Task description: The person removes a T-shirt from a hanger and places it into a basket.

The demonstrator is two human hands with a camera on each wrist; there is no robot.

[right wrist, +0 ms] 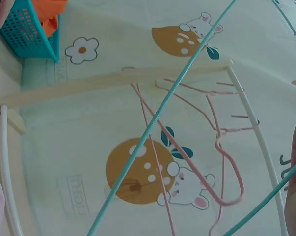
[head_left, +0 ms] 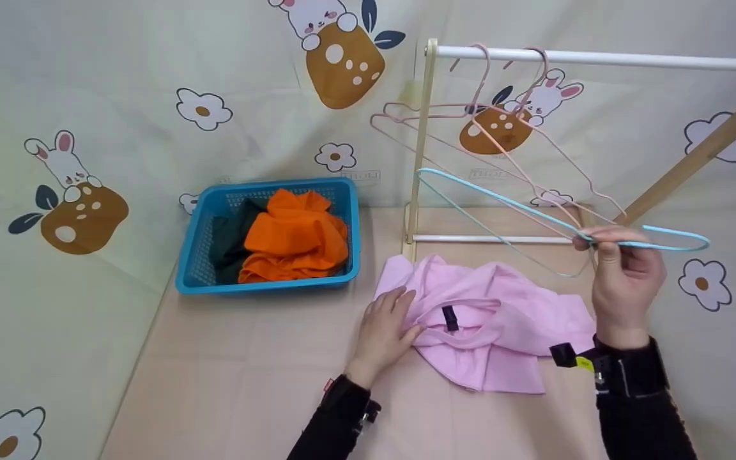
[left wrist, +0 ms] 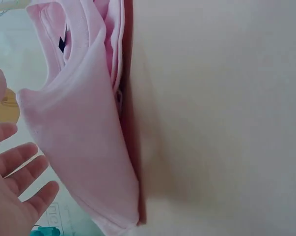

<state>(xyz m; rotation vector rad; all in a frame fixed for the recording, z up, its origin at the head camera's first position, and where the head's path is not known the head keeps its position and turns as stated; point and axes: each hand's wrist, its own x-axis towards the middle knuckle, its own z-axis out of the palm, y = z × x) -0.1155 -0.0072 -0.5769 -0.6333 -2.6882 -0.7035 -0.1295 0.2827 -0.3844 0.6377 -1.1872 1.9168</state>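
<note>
A pink shirt (head_left: 515, 313) lies crumpled on the table, its neck opening with a black label facing up. My left hand (head_left: 386, 332) is at its left side, fingers spread and fairly straight; in the left wrist view those fingers (left wrist: 27, 172) are beside the pink cloth. My right hand (head_left: 630, 275) pinches a light blue hanger (head_left: 502, 199) near the base of its hook. The hanger is held up above the shirt, hook pointing right and body reaching left. In the right wrist view, the blue hanger (right wrist: 152, 120) crosses in front of the rack.
A clothes rack with a white rail (head_left: 598, 59) stands behind the shirt, two pink hangers (head_left: 483, 80) hanging on it. To the left, a blue basket (head_left: 266, 289) holds orange cloth (head_left: 298, 233) and dark cloth (head_left: 230, 243). A patterned sheet covers the walls.
</note>
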